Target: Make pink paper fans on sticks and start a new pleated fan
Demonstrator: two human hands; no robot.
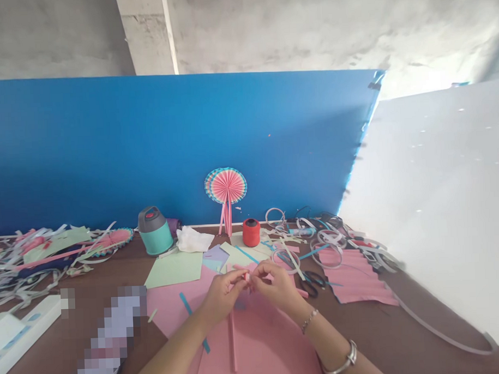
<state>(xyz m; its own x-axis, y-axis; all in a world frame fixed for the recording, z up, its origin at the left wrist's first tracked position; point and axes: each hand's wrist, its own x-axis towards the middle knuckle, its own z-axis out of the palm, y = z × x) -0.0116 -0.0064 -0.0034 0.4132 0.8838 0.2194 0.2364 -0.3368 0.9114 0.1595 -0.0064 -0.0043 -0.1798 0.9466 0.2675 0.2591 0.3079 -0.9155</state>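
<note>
My left hand [225,296] and my right hand [275,287] meet over the pink paper [263,344], fingers closed in a pinch. Between the fingertips is a small red-and-white piece [247,276], too small and too covered to name. Below my left hand a thin pink paper stick [233,346] lies on the sheet. A blue paper strip [187,305] runs partly behind my left forearm. Black-handled scissors [311,286] rest to the right of my right hand. Just beyond both hands stands a red spool of thread [251,234].
Against the blue partition [231,122] leans a round pleated pink paper fan [226,185]. A teal container [156,234] stands left of centre. Paper scraps [50,243] pile up at left; a pleated pink sheet [359,278] and tape rolls [326,253] lie right. A power strip [37,328] is front left.
</note>
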